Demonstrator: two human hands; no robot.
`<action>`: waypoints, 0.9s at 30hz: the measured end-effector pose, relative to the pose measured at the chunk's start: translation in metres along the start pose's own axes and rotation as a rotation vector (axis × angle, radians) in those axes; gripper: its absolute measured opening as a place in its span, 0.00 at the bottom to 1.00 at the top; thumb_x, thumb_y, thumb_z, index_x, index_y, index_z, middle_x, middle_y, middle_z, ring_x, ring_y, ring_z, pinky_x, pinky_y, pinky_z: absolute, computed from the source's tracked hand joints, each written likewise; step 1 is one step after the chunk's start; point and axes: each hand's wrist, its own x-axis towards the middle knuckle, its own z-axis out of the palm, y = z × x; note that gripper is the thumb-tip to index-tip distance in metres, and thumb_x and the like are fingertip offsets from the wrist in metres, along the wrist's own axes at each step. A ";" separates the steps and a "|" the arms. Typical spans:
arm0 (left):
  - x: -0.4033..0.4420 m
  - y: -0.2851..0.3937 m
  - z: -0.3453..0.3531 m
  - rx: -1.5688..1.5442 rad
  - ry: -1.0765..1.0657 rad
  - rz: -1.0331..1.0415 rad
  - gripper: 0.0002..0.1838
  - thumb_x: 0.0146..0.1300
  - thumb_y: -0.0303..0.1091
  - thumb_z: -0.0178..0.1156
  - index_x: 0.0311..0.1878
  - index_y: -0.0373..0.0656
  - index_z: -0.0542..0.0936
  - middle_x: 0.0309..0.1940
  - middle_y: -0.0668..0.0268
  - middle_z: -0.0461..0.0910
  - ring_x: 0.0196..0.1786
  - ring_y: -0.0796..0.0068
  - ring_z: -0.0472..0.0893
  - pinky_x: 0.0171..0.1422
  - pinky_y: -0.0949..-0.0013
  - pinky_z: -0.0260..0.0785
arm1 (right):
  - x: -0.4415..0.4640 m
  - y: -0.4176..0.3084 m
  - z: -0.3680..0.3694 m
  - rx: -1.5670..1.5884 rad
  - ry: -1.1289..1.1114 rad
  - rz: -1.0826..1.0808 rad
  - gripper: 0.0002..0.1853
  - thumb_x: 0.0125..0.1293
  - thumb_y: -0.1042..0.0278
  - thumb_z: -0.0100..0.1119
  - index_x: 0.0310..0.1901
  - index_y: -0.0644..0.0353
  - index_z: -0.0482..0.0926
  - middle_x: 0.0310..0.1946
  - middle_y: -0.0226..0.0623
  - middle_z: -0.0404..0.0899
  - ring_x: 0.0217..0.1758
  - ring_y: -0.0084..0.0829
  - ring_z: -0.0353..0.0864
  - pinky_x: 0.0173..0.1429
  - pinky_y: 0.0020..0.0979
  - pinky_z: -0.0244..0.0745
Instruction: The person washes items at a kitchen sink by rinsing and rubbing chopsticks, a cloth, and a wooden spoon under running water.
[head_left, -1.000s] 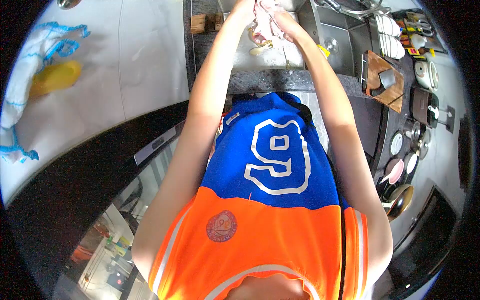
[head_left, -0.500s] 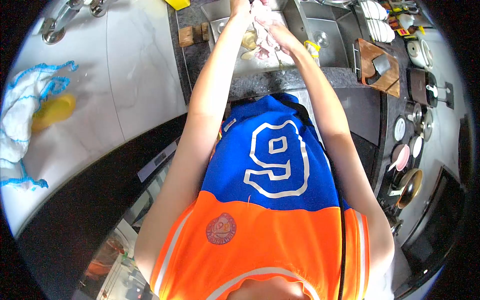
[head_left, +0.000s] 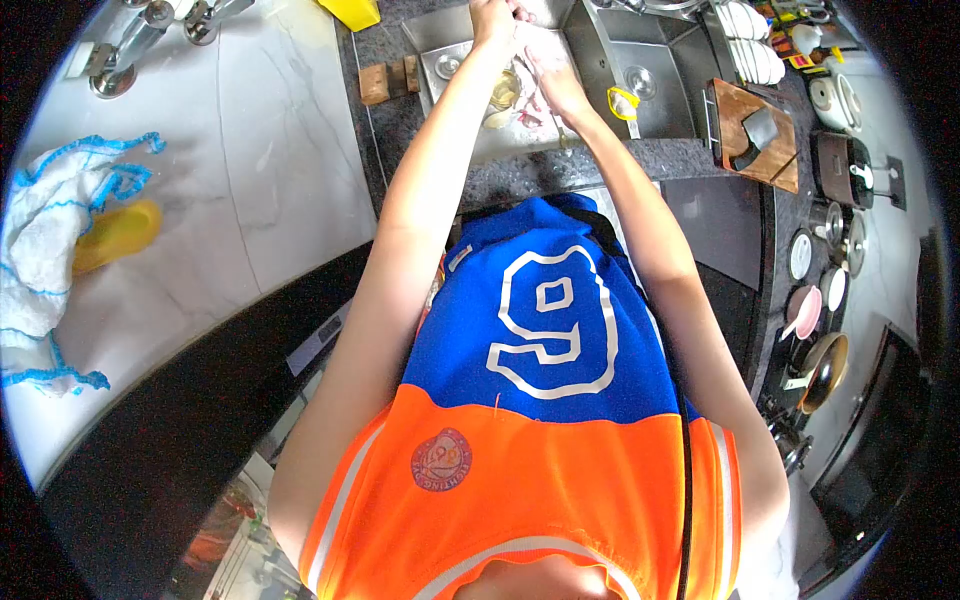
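Over the left basin of the steel sink [head_left: 450, 110], my left hand [head_left: 492, 22] is closed in a fist near the top edge of the view. A small dark bit shows by its fingers, too little to name. My right hand [head_left: 557, 82] reaches in from the right, its fingers closed on a wet, pale pink floppy piece that looks like raw meat [head_left: 538, 45]. Pinkish scraps [head_left: 530, 118] hang or lie below it. Beside them in the basin is a round yellowish thing [head_left: 503, 90], partly hidden by my left wrist.
A yellow-edged strainer [head_left: 622, 103] sits by the divider of the right basin. Farther right are a wooden board [head_left: 775, 140] with a dark cleaver-like blade, stacked white dishes [head_left: 755, 60] and pans [head_left: 825, 375]. On the left counter lie a blue-edged cloth [head_left: 45, 240] and a yellow object [head_left: 118, 235].
The pale pink piece has shifted from between my hands toward my right hand, and more of the basin floor shows. My right hand has moved slightly down and left.
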 end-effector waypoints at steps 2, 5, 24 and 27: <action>0.001 0.003 -0.001 -0.030 -0.006 0.017 0.14 0.68 0.41 0.42 0.26 0.47 0.65 0.15 0.71 0.62 0.15 0.79 0.65 0.18 0.76 0.59 | -0.005 -0.004 -0.002 0.174 -0.093 0.068 0.18 0.65 0.57 0.46 0.38 0.67 0.74 0.15 0.35 0.73 0.14 0.26 0.74 0.18 0.28 0.69; 0.009 -0.003 -0.012 -0.058 -0.009 0.022 0.14 0.68 0.41 0.42 0.26 0.47 0.65 0.15 0.71 0.63 0.16 0.79 0.66 0.18 0.77 0.59 | -0.008 -0.007 -0.001 0.447 -0.172 0.205 0.18 0.65 0.56 0.47 0.37 0.67 0.74 0.14 0.36 0.72 0.11 0.27 0.73 0.15 0.29 0.68; 0.039 -0.007 -0.010 -0.130 -0.090 0.030 0.12 0.64 0.44 0.50 0.28 0.49 0.67 0.16 0.73 0.64 0.17 0.78 0.67 0.21 0.73 0.66 | -0.018 0.010 -0.007 0.025 0.120 -0.023 0.19 0.66 0.56 0.44 0.29 0.65 0.75 0.17 0.37 0.74 0.16 0.26 0.75 0.20 0.27 0.68; 0.037 -0.022 -0.015 -0.099 -0.095 0.014 0.12 0.64 0.43 0.50 0.28 0.49 0.67 0.18 0.74 0.64 0.18 0.79 0.67 0.20 0.74 0.65 | -0.022 0.006 -0.013 0.047 0.103 0.105 0.20 0.67 0.56 0.42 0.29 0.65 0.74 0.14 0.39 0.73 0.11 0.28 0.73 0.15 0.28 0.67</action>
